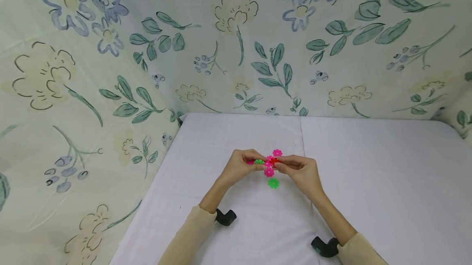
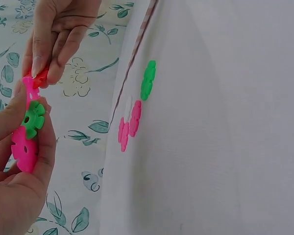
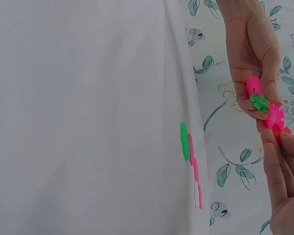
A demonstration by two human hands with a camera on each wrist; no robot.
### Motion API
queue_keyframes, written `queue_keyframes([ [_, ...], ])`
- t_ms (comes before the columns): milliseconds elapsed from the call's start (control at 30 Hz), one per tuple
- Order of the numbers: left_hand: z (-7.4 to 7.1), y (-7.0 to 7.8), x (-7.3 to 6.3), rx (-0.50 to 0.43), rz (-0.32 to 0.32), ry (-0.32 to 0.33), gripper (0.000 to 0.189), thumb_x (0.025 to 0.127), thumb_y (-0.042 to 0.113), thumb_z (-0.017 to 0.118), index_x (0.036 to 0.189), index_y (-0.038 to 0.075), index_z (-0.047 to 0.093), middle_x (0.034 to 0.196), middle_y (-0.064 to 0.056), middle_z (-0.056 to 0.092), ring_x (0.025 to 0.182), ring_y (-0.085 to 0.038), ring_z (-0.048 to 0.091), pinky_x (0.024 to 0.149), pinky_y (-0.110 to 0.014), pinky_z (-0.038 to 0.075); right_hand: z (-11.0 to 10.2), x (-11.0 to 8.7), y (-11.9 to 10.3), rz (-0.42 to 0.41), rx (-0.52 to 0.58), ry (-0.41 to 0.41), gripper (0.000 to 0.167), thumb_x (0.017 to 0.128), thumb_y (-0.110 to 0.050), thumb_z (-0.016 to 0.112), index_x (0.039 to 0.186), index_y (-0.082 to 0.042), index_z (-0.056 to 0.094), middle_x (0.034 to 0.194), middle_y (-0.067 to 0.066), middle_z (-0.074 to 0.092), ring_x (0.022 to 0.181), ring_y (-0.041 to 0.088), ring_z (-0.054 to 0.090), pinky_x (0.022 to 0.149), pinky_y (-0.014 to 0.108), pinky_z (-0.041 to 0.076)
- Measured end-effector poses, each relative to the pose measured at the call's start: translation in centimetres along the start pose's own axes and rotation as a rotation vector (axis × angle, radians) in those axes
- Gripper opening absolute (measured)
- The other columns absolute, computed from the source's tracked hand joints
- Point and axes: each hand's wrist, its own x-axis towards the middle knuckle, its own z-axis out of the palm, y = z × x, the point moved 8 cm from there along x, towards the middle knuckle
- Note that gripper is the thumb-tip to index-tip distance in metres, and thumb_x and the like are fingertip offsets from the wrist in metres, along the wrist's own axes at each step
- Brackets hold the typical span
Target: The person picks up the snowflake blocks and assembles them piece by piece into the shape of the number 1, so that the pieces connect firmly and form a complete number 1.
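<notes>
Evidently, in the head view, the left hand (image 1: 239, 166) pinches a chain (image 1: 259, 161) and the right hand (image 1: 303, 171) a red disc (image 1: 275, 161) at its end, fingertips nearly closed; a loose green disc (image 1: 273, 183) lies near the fingers. A crooked push could pop the chain apart. In the left wrist view, the chain, pink-green-pink and notched like petals, sits between left thumb and fingers. In the right wrist view, red meets pink by the right fingertips; whether locked, I cannot tell.
</notes>
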Motion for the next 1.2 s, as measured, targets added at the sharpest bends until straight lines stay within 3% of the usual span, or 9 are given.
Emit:
queue_keyframes([
  [300, -0.1, -0.1, -0.1, 0.013, -0.002, -0.003, 0.026, 0.085, 0.005, 0.084, 0.111, 0.009, 0.081, 0.108, -0.012, 0.077, 0.104, -0.028, 0.067, 0.081, -0.022, 0.057, 0.4, 0.1, 0.3, 0.007, 0.025, -0.005, 0.025, 0.089, -0.004, 0.080, 0.110, 0.008, 0.074, 0.106, 0.028, 0.076, 0.086, 0.007, 0.079, 0.079, 0.024, 0.062],
  [500, -0.1, -0.6, -0.4, 0.050, -0.036, -0.022, 0.025, 0.091, 0.015, 0.081, 0.116, 0.014, 0.080, 0.116, -0.007, 0.077, 0.115, -0.032, 0.066, 0.087, -0.026, 0.058, 0.6, 0.1, 0.6, 0.023, 0.041, -0.029, 0.026, 0.091, -0.003, 0.077, 0.114, 0.009, 0.073, 0.108, 0.031, 0.074, 0.087, 0.008, 0.079, 0.078, 0.027, 0.063],
  [800, 0.1, -0.2, 0.0, 0.187, 0.039, -0.040, 0.032, 0.091, 0.019, 0.081, 0.122, 0.018, 0.077, 0.120, 0.003, 0.076, 0.115, -0.015, 0.067, 0.105, -0.040, 0.053, 0.7, 0.0, 1.6, 0.182, 0.053, -0.014, 0.032, 0.096, -0.009, 0.073, 0.124, 0.007, 0.070, 0.115, 0.028, 0.075, 0.089, 0.018, 0.080, 0.083, 0.038, 0.063],
  [933, 0.4, 0.1, -0.1, 0.209, 0.094, -0.031, 0.036, 0.088, 0.014, 0.083, 0.123, 0.017, 0.077, 0.118, 0.001, 0.076, 0.112, -0.015, 0.068, 0.103, -0.038, 0.054, 0.9, -0.1, 1.9, 0.233, 0.071, -0.014, 0.034, 0.098, -0.008, 0.071, 0.126, 0.010, 0.068, 0.114, 0.026, 0.075, 0.087, 0.014, 0.080, 0.084, 0.037, 0.063],
  [1200, 0.9, 0.6, -0.1, 0.264, 0.123, 0.024, 0.033, 0.085, 0.010, 0.085, 0.118, 0.012, 0.079, 0.110, -0.001, 0.078, 0.103, -0.016, 0.070, 0.092, -0.032, 0.057, 1.7, -0.2, 2.2, 0.274, 0.131, -0.020, 0.035, 0.100, -0.006, 0.067, 0.128, 0.015, 0.064, 0.111, 0.026, 0.076, 0.084, 0.012, 0.079, 0.080, 0.032, 0.063],
])
